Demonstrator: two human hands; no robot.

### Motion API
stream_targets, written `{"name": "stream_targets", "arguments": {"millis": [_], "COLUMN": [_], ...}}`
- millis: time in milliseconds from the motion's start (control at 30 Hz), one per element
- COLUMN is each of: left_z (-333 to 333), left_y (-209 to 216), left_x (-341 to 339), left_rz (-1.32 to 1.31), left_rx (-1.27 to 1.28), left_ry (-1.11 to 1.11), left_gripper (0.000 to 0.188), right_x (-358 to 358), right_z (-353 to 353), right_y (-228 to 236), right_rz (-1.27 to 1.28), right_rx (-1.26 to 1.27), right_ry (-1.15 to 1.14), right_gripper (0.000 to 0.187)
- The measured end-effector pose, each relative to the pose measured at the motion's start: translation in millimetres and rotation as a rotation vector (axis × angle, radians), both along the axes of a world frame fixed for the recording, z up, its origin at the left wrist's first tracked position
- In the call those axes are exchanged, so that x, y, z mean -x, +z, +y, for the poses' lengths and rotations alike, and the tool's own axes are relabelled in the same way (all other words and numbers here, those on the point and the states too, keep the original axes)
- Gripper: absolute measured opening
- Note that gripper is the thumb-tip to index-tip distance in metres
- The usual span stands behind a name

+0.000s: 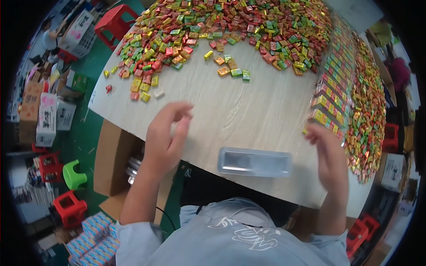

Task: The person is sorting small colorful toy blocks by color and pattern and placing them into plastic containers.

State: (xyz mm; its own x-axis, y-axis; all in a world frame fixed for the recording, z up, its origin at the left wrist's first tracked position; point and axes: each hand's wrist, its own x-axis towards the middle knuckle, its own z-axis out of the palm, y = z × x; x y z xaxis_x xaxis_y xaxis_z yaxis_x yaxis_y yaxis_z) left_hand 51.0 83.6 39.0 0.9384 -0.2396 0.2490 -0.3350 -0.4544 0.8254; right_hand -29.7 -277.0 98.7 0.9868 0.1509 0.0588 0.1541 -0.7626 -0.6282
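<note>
My left hand (166,135) is raised over the near left edge of the table, thumb and forefinger apart, with nothing between them. On the right, my right hand (326,153) has its fingers bent together, and a small yellow-wrapped candy (305,131) shows at the fingertips. It is close to the near end of the clear trays of candies (330,104), which lie in rows. Between my hands, at the table's near edge, sits a clear plastic box (254,162), long, shallow and with no candies in it. A pale, whitish piece (159,92) lies just beyond my left hand.
A large heap of red, green, yellow and orange wrapped candies (230,20) covers the table's (266,111) far side. More candies (366,119) spread along the right edge. Below the left edge stands an open cardboard box (108,155). Red stools (70,208) and a green stool (74,175) stand on the floor.
</note>
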Motion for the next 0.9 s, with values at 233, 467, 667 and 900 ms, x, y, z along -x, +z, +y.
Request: {"name": "stream_targets", "arguments": {"millis": [233, 467, 667, 900], "left_z": [-52.8, -49.8, -40.2, -38.1], "left_y": [-3.9, -16.8, -6.4, -6.3], "left_x": [-122.4, -131.7, -134.3, -134.4], "left_rz": [-0.53, -0.5, -0.343, -0.267], "left_rx": [-0.407, -0.509, -0.504, -0.413], "left_ry": [-0.316, -0.428, -0.526, -0.674], "left_gripper": [0.028, 0.023, 0.015, 0.022], "right_x": [-114.8, -151.2, -148.3, -131.7], "right_z": [67.9, 76.2, 79.6, 82.8], "right_y": [-28.5, -78.6, -78.2, -67.5], "right_rz": [-0.182, -0.324, -0.368, -0.205], "right_rx": [0.244, 0.274, 0.225, 0.174], "right_ry": [0.157, 0.12, 0.081, 0.286], "right_gripper": [0.029, 0.022, 0.016, 0.023]}}
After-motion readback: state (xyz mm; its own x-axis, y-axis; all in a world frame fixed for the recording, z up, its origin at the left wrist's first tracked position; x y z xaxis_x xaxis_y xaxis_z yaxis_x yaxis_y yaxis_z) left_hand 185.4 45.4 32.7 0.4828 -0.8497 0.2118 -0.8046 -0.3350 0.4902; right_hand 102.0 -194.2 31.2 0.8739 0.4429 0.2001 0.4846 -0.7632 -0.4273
